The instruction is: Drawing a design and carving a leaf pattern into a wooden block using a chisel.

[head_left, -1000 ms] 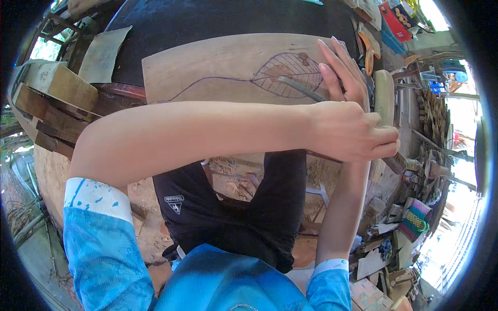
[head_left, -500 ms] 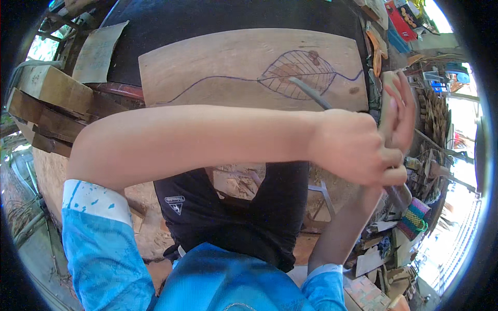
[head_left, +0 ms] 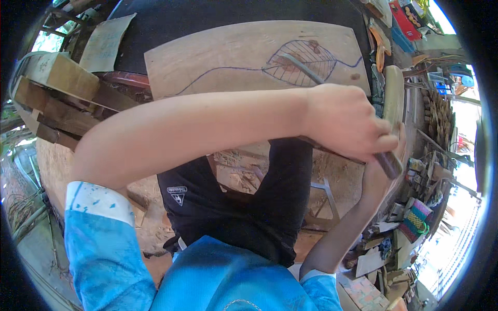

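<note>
My left hand [head_left: 347, 119] is closed round the dark handle of a chisel [head_left: 306, 67], its forearm reaching across my body to the right. The chisel's metal blade slants over a leaf drawn in dark lines on a pale wooden board [head_left: 207, 44]; the handle's end [head_left: 389, 164] sticks out below the fist. Behind it, my right hand [head_left: 398, 142] is at the near end of a thick, light wooden club-like piece [head_left: 393, 96]. My left hand and the chisel handle hide most of the right fingers, so their grip does not show.
The board lies on a black work surface [head_left: 233, 10]. Wooden blocks [head_left: 67, 78] are stacked at left, beside a flat sheet [head_left: 108, 44]. A woven striped pouch [head_left: 416, 220] and wood scraps [head_left: 371, 262] lie at right. Shavings cover the ground between my legs.
My right hand has moved down toward me along the light wooden piece, uncovering more of it. My left hand, still round the chisel, has shifted slightly up, and the blade tip sits farther left on the leaf.
</note>
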A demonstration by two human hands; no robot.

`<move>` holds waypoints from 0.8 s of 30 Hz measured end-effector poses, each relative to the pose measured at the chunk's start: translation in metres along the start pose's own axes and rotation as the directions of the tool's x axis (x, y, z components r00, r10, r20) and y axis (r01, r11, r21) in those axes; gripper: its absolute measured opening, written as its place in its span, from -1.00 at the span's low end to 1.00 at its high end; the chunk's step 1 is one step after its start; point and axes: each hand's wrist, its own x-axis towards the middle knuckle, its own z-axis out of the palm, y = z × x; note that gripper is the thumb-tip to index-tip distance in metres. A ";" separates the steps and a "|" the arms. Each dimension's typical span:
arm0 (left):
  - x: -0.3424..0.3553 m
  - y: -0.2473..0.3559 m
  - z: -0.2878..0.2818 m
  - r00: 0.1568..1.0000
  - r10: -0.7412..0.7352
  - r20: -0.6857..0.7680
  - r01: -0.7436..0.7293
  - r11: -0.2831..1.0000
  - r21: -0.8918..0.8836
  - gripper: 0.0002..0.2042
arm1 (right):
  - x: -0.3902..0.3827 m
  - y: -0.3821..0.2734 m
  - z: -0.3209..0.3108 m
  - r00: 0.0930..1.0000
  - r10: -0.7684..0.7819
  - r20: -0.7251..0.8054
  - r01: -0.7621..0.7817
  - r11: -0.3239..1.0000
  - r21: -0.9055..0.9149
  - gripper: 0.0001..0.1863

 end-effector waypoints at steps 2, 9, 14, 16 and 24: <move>0.002 -0.005 0.000 0.998 -0.040 0.043 0.040 0.999 0.016 -0.64 | 0.003 -0.001 0.002 0.996 0.068 -0.057 -0.074 0.993 -0.095 -0.27; 0.002 -0.023 -0.005 0.953 -0.288 0.099 0.261 0.940 0.219 -0.61 | 0.001 -0.006 0.000 0.993 0.084 -0.081 -0.101 0.967 -0.234 -0.38; 0.010 -0.025 0.003 0.949 -0.316 -0.014 0.303 0.896 0.324 -0.61 | 0.000 -0.011 -0.002 0.990 0.135 -0.050 -0.143 0.952 -0.272 -0.35; 0.011 -0.027 0.001 0.958 -0.283 -0.041 0.279 0.896 0.345 -0.61 | 0.001 -0.012 -0.003 0.990 0.129 -0.052 -0.138 0.954 -0.267 -0.35; 0.005 -0.023 -0.006 0.949 -0.305 0.074 0.266 0.907 0.327 -0.56 | 0.001 -0.015 -0.001 0.989 0.128 -0.072 -0.143 0.954 -0.264 -0.35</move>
